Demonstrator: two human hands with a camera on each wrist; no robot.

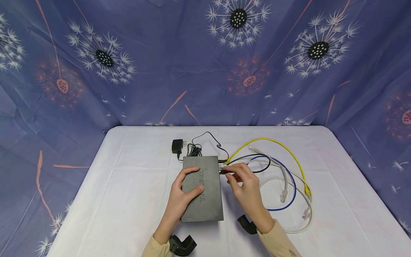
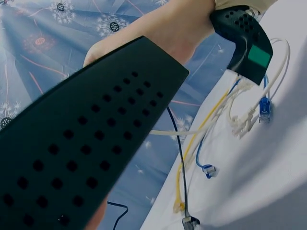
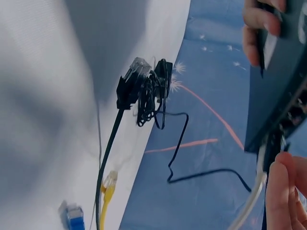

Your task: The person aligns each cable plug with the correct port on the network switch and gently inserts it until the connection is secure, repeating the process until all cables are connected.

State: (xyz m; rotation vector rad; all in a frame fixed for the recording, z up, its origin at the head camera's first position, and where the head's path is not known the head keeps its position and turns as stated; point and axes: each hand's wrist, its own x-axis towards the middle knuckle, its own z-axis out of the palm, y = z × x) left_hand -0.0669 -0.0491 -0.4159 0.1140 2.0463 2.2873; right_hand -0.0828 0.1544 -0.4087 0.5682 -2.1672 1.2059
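Note:
A dark grey network switch with raised lettering on top is held over the white table. My left hand grips it from the left, thumb and index finger on the top face. Rows of vent holes on the switch show in the left wrist view. My right hand pinches the plug of a black network cable at the ports on the right side. Fingertips partly hide that plug in the right wrist view; how deep it sits I cannot tell. Beside it a white cable runs to the port row.
Behind the switch lies a black power adapter with a bundled cord. Yellow, blue and white cables loop over the table's right side. A patterned blue curtain hangs behind.

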